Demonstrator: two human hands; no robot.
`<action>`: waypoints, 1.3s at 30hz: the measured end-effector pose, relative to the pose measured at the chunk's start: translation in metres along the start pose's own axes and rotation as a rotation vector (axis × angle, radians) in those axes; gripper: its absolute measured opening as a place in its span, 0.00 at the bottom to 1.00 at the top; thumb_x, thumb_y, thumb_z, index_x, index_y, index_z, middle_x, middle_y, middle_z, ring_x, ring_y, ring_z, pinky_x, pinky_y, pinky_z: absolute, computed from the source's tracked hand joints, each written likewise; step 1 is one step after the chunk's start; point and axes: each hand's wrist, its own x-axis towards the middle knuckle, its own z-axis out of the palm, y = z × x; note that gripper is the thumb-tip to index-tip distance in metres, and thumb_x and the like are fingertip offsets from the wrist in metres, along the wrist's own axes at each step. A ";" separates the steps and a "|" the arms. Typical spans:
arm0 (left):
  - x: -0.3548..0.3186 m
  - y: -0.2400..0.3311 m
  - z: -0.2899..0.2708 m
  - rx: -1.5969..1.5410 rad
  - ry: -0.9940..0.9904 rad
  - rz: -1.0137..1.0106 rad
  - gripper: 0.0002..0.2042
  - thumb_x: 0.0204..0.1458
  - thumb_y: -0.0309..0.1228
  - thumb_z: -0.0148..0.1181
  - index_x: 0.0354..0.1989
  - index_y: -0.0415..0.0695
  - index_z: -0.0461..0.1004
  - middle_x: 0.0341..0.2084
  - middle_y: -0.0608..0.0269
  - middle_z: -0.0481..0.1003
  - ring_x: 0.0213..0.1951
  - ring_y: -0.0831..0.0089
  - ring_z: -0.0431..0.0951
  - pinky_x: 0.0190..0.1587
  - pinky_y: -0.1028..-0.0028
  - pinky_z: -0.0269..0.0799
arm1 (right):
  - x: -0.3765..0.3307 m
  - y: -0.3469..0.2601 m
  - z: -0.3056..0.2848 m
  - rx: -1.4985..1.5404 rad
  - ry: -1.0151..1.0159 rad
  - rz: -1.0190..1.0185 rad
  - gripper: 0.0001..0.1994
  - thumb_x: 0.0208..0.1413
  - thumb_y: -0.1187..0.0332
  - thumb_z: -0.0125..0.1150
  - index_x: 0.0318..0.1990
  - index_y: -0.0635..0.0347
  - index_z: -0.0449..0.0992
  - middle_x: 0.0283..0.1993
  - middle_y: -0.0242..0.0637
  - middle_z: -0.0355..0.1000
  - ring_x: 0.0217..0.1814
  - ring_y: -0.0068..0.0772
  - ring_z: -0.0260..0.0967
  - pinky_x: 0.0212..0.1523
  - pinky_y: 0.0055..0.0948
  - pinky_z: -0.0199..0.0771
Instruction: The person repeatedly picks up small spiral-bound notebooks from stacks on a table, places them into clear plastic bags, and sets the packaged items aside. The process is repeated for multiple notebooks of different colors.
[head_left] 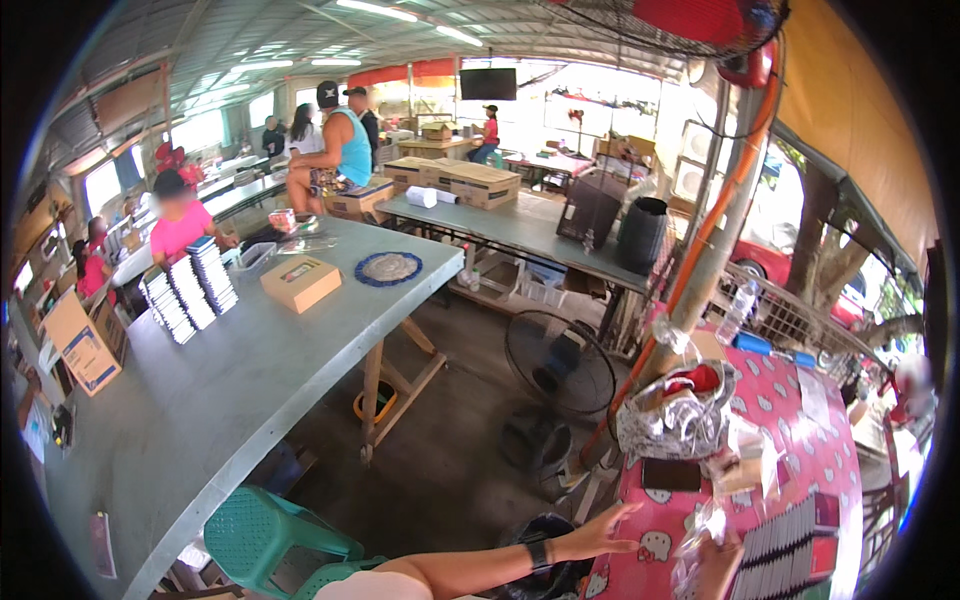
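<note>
Head view, your left hand point(600, 535) open, fingers spread on the pink table's point(800, 450) near-left edge, right hand point(715, 565) mostly hidden, grip unclear, beside stacked dark cards point(785, 555).

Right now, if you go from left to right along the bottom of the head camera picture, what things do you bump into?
Green plastic stool → black wristband on the forearm → left hand spread at the edge of the pink patterned tablecloth → clear crinkly plastic bag → row of dark flat packets.
</note>
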 end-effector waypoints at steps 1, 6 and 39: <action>0.006 0.003 0.016 -0.065 -0.077 0.024 0.47 0.44 0.57 0.59 0.67 0.50 0.39 0.65 0.58 0.43 0.64 0.64 0.48 0.61 0.64 0.52 | -0.040 -0.004 0.007 0.175 -0.138 0.252 0.21 0.50 0.67 0.59 0.53 0.61 0.68 0.42 0.47 0.72 0.40 0.40 0.70 0.37 0.38 0.70; 0.000 -0.027 0.079 -0.341 -0.326 -0.006 0.53 0.42 0.59 0.60 0.67 0.46 0.32 0.66 0.58 0.36 0.66 0.66 0.43 0.61 0.64 0.53 | -0.139 -0.128 -0.017 0.739 -0.368 0.316 0.16 0.51 0.66 0.60 0.47 0.64 0.72 0.42 0.39 0.70 0.39 0.29 0.68 0.36 0.25 0.72; -0.030 -0.089 0.141 0.546 -0.147 0.055 0.09 0.49 0.29 0.51 0.36 0.41 0.73 0.27 0.51 0.75 0.32 0.54 0.76 0.35 0.61 0.70 | -0.285 0.014 -0.078 -1.190 -0.082 -0.020 0.28 0.53 0.51 0.53 0.59 0.56 0.61 0.60 0.48 0.59 0.61 0.49 0.55 0.59 0.49 0.53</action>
